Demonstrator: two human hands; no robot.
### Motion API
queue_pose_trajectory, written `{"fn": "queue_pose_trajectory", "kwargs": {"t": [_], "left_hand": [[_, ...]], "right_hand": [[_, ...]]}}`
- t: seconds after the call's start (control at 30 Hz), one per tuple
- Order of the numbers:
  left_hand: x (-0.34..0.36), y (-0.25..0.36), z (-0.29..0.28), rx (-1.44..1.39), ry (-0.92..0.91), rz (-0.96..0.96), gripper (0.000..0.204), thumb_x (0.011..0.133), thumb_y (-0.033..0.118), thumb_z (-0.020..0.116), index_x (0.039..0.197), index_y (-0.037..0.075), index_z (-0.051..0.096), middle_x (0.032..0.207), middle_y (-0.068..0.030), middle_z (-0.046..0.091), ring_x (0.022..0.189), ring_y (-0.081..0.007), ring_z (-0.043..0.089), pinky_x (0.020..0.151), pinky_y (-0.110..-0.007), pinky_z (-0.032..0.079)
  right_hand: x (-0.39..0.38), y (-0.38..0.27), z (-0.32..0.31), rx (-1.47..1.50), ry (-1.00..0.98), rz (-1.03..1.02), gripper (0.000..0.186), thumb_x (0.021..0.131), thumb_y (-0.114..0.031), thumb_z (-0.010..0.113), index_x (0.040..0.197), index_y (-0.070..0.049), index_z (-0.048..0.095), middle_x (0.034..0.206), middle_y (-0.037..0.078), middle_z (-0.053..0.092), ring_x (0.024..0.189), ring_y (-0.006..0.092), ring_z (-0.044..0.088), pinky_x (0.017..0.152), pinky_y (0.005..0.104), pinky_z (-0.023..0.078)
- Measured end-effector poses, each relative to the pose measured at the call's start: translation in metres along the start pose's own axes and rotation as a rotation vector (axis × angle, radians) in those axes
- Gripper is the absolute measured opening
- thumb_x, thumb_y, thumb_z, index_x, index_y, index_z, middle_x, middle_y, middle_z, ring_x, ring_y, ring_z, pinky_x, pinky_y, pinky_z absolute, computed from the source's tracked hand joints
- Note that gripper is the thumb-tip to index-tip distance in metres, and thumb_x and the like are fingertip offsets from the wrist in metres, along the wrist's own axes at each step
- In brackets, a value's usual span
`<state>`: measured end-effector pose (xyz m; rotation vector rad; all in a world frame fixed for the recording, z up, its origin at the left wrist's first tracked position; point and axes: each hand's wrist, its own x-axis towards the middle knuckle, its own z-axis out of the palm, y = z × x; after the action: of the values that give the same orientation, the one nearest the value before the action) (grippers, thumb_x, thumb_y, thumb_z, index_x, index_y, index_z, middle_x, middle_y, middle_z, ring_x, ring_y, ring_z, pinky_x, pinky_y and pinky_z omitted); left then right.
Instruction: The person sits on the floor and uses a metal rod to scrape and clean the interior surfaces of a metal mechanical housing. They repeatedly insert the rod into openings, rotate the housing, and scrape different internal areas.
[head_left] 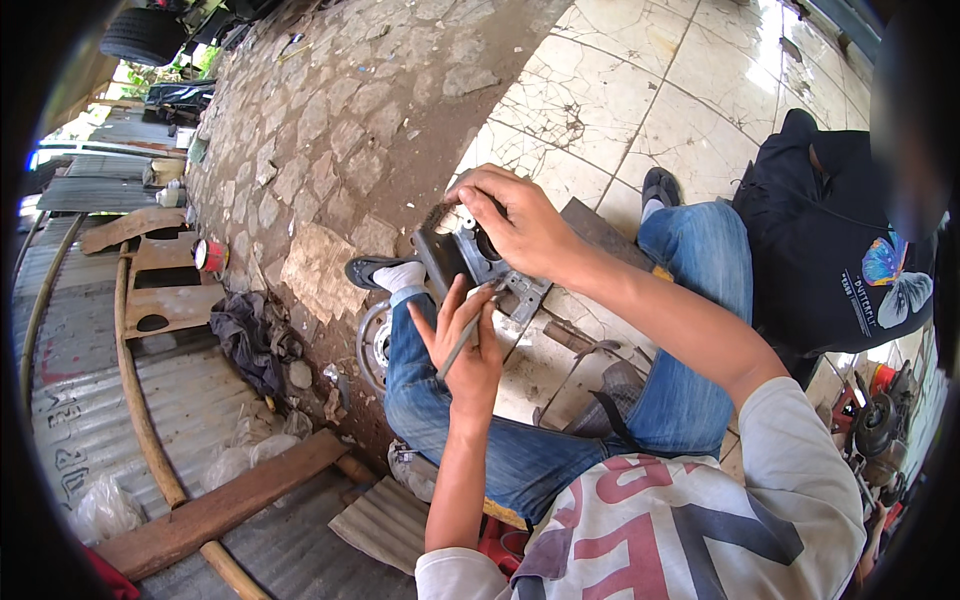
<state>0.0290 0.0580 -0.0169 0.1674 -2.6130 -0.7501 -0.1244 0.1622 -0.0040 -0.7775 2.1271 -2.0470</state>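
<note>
Over on the far left, corrugated metal sheets point(90, 400) were laid out on the ground, with a long wooden plank point(220, 505) resting across them and a dark rag point(245, 340) dumped at the edge of the stone paving point(330, 130). A bit further in, a round metal wheel-like part point(374, 345) was tucked just beside the left knee of the blue jeans point(450, 430).

The left hand point(462, 345) was raised from the lower edge, forearm pointing nearly straight up, palm turned toward the camera. The fingers were spread loosely and only half curled, and a thin grey rod-like tool point(461, 343) was held between thumb and fingers, its tip angled up toward the metal part.

That grey metal engine part point(478, 262) was kept above the lap, between the two knees, just over the cracked white floor tiles point(620, 90). Its top edge was gripped by the right hand point(520, 225), which was brought in from the right with the forearm stretched diagonally across the right thigh. The fingers were curled down over the casting and the thumb was pressed against its near side, so it was clamped pretty firmly.

Further right, another person in a dark shirt point(840, 240) was seated close by, and some small metal bits point(880, 420) were piled at the right edge.
</note>
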Motion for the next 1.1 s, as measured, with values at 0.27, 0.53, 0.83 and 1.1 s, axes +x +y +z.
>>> {"fn": "queue_pose_trajectory", "kwargs": {"t": [0.27,0.53,0.83,1.1], "left_hand": [[0.016,-0.013,-0.008,0.048,-0.002,-0.068,0.016,0.097,0.010,0.060,0.109,0.008,0.071,0.113,-0.0060,0.071,0.127,-0.0237,0.057,0.121,-0.055,0.012],[0.026,-0.005,0.007,0.039,0.021,-0.061,0.010,0.094,0.009,0.065,0.101,0.011,0.072,0.106,-0.0012,0.072,0.122,-0.0206,0.060,0.120,-0.059,0.016],[0.032,-0.014,0.012,0.035,0.063,-0.005,0.013,0.093,0.010,0.066,0.104,0.012,0.072,0.108,-0.0016,0.072,0.121,-0.0233,0.062,0.119,-0.061,0.015],[0.024,-0.008,0.020,-0.054,-0.024,0.030,0.014,0.091,0.011,0.069,0.105,0.012,0.073,0.105,-0.0042,0.073,0.117,-0.0222,0.064,0.118,-0.062,0.016]], "right_hand": [[-0.002,0.000,-0.001,0.010,-0.003,-0.004,0.026,0.104,-0.020,0.051,0.105,0.002,0.066,0.100,0.013,0.066,0.096,0.0232,0.063,0.087,0.0344,0.049],[-0.003,0.004,-0.001,-0.009,0.013,-0.063,0.023,0.102,-0.017,0.052,0.105,0.002,0.066,0.101,0.014,0.066,0.092,0.0257,0.065,0.083,0.0352,0.051],[-0.005,0.000,-0.003,0.021,-0.025,-0.011,0.033,0.107,-0.025,0.046,0.106,0.000,0.066,0.100,0.011,0.066,0.096,0.0207,0.063,0.087,0.0333,0.049],[-0.002,0.003,-0.010,0.026,-0.043,0.039,0.037,0.108,-0.028,0.042,0.107,0.000,0.066,0.102,0.010,0.067,0.101,0.0183,0.063,0.092,0.0323,0.047]]}}
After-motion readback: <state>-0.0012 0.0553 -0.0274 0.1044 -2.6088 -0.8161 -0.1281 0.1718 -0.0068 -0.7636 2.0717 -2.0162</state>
